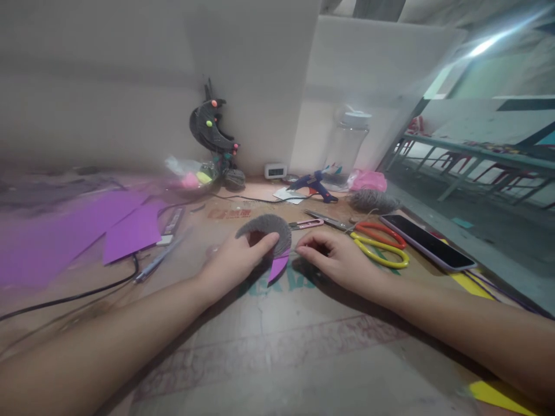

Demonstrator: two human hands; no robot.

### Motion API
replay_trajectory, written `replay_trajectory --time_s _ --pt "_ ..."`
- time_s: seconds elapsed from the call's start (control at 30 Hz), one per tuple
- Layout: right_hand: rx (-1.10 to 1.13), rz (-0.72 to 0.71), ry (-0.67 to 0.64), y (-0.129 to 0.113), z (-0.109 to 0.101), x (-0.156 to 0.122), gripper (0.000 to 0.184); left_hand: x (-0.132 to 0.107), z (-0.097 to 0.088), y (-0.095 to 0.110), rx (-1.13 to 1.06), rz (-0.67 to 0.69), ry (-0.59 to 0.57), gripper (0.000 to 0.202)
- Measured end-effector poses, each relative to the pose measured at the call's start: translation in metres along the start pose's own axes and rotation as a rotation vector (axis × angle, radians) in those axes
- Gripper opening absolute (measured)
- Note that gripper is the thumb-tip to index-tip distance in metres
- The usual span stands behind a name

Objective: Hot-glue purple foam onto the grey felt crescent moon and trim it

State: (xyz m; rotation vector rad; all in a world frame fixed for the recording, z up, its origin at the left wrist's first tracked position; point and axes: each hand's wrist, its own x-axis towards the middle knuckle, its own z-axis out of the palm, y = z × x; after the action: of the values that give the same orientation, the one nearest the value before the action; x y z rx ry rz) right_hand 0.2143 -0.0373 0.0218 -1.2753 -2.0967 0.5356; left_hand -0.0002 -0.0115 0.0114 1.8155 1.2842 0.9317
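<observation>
A crescent point(282, 234), mostly wrapped in grey yarn with a bare purple tip pointing down, is held over the cardboard-covered table. My left hand point(247, 254) is closed on it, thumb on top of the wrapped part. Just right of the crescent, my right hand point(329, 254) has thumb and forefinger pinched together; whatever sits between them is too fine to make out. Beyond that hand lies a ball of grey yarn point(373, 201), with a loose strand near the scissors. The undersides of both hands' fingers are hidden.
Scissors point(381, 254) with red and yellow handles and a phone point(427, 241) lie to the right. Small thread snips point(307, 224), a blue glue gun point(318, 184) and a clear bottle point(349, 144) are behind. Purple sheets point(132, 231), a pen point(156, 263) and a black cable point(87, 300) lie left.
</observation>
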Motion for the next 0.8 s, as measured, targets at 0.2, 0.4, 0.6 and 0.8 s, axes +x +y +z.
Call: replay_trajectory --time_s 0.2,0.4,0.6,0.8 --pt "0.0 0.097 -0.005 0.008 0.002 0.003 0.02 0.003 -0.002 -0.004 -0.042 0.006 -0.056 0.038" --pt "0.007 0.092 0.048 0.01 0.002 0.005 0.022 0.002 0.001 -0.001 -0.095 0.007 -0.083 0.033" --pt "0.0 0.055 0.038 0.011 0.002 0.005 0.023 0.004 0.001 -0.005 -0.113 0.004 -0.121 0.034" --pt "0.236 0.123 0.14 0.014 -0.005 0.008 0.037 0.005 0.0 -0.007 -0.086 0.01 -0.078 0.039"
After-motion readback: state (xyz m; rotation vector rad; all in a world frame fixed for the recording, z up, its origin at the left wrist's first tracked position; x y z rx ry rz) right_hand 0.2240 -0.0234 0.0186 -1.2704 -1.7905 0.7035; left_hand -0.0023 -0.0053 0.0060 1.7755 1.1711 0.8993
